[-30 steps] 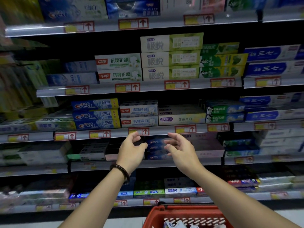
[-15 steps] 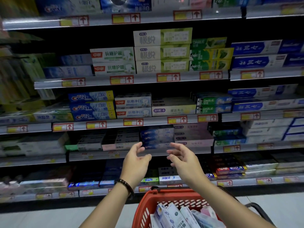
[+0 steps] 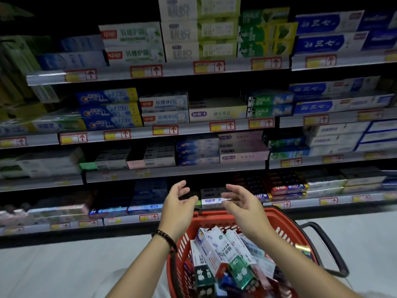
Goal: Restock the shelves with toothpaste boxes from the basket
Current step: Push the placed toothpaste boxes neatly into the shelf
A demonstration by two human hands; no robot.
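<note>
Our left hand (image 3: 177, 208) and our right hand (image 3: 245, 206) are both raised above the red basket (image 3: 287, 224). The palms are turned toward each other and the fingers are loosely spread and a little curved. The hands hold nothing and do not touch each other. On the left wrist we wear a dark beaded bracelet (image 3: 165, 237). The basket is below our hands, over the pale floor (image 3: 64, 265) and in front of the front edge of the lowest shelf (image 3: 300, 204). Its black handle (image 3: 330, 250) hangs down on the right side. The toothpaste boxes (image 3: 214, 248) lie inside the basket in a loose heap. Some are white and blue, some green, and most of them are tilted. Behind the hands the shelves (image 3: 171, 171) carry rows of stacked boxes, and red-framed price tags (image 3: 165, 130) sit along their front edges.
</note>
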